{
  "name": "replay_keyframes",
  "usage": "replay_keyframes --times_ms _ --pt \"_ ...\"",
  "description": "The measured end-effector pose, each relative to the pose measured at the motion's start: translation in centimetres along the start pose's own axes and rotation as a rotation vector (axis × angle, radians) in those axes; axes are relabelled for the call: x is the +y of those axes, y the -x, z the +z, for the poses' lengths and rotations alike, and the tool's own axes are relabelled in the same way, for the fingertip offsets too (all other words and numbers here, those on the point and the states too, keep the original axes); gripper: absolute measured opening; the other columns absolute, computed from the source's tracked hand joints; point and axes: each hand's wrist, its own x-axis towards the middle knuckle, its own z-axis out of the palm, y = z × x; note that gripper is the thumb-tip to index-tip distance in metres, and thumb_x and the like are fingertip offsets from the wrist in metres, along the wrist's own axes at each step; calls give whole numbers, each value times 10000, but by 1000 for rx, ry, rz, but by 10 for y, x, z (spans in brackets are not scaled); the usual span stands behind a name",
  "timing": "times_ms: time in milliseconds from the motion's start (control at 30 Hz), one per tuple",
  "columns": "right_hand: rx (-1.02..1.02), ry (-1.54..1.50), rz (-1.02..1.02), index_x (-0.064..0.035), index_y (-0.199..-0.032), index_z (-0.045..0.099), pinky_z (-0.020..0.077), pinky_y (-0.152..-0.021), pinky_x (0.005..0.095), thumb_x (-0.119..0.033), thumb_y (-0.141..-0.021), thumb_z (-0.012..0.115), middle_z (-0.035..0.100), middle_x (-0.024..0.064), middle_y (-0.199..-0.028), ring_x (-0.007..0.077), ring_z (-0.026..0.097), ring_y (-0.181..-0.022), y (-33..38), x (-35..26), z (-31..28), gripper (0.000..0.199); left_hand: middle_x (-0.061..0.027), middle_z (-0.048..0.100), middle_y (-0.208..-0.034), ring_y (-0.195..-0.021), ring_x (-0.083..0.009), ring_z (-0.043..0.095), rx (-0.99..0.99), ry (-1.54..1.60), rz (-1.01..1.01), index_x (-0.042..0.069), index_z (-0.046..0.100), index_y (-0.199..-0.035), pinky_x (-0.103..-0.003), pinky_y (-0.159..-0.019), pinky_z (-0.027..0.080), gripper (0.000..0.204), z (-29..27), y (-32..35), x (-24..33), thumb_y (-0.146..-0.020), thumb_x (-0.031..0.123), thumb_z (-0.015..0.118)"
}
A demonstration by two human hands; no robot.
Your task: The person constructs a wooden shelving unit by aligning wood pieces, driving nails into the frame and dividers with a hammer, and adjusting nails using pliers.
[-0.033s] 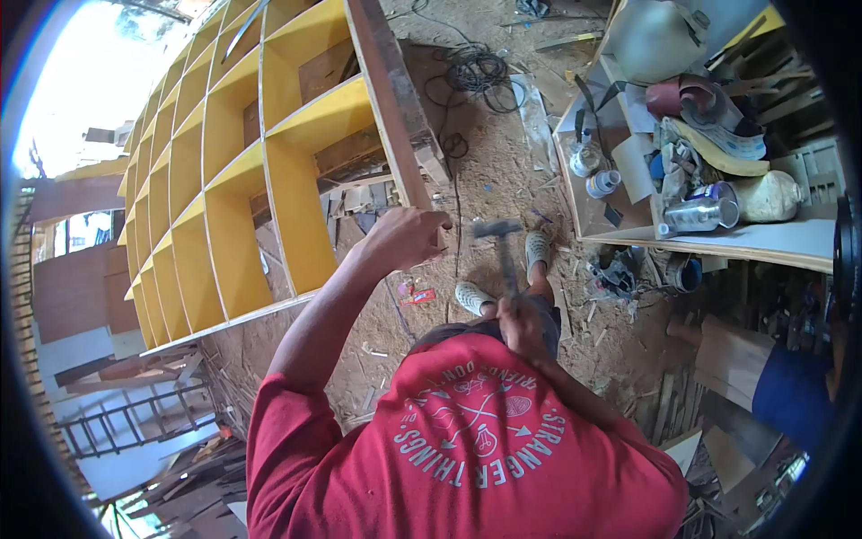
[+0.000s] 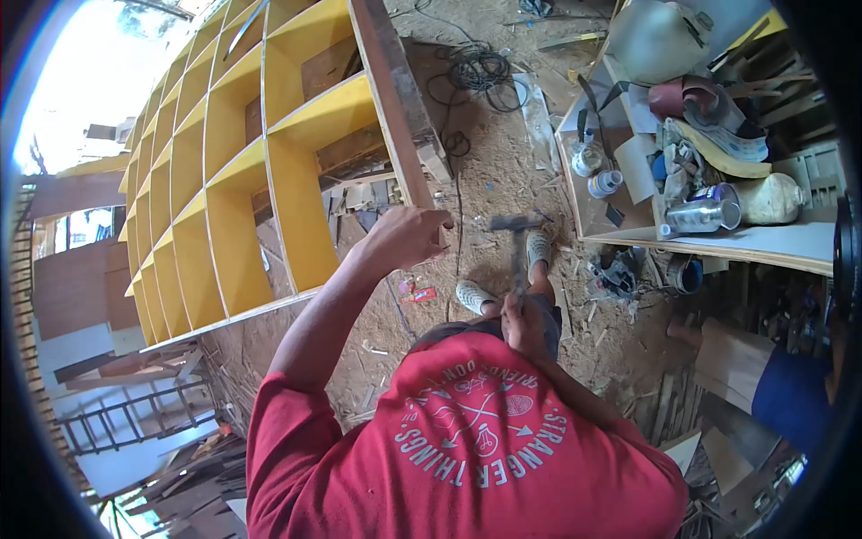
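My left hand (image 2: 406,237) is closed around the near end of a brown wooden board (image 2: 393,117). This board runs along the right edge of a big yellow grid frame (image 2: 296,211) with square open cells. Its curled fingers hide the board's end, so I cannot see whether anything small is pinched there. In front of my body, my right hand (image 2: 523,325) grips a hammer (image 2: 518,242) by the lower handle. The hammer stands head up, to the right of the left hand and apart from the board.
A tangled black cable (image 2: 480,76) lies on the dusty floor. At the right, an open wooden box (image 2: 718,244) holds bottles, a metal can and sandpaper rolls. Scrap wood (image 2: 193,481) is heaped at the lower left. Another person's leg (image 2: 687,334) shows at the right.
The hammer's head has swung a little to the right and its handle stands straighter. My left hand stays where it was on the board.
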Motion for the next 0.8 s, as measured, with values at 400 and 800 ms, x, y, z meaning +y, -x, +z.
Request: replay_keyframes --times_ms 400,800 --pt "4 -395 307 -73 -884 582 328 -475 237 -510 -1098 529 443 -48 -591 43 437 -515 3 7 -8 489 -102 701 -1068 -982 -326 715 525 90 126 118 703 -1133 -461 -784 570 443 21 56 -11 -796 350 870" --pt "-115 -221 235 -57 -932 609 345 -531 282 -460 -1090 573 507 -53 -665 62 451 -591 -3 15 4 435 -71 657 -731 -724 -307 678 513 -114 179 94 667 -752 -446 -647 539 318 69 47 -46 -840 363 812"
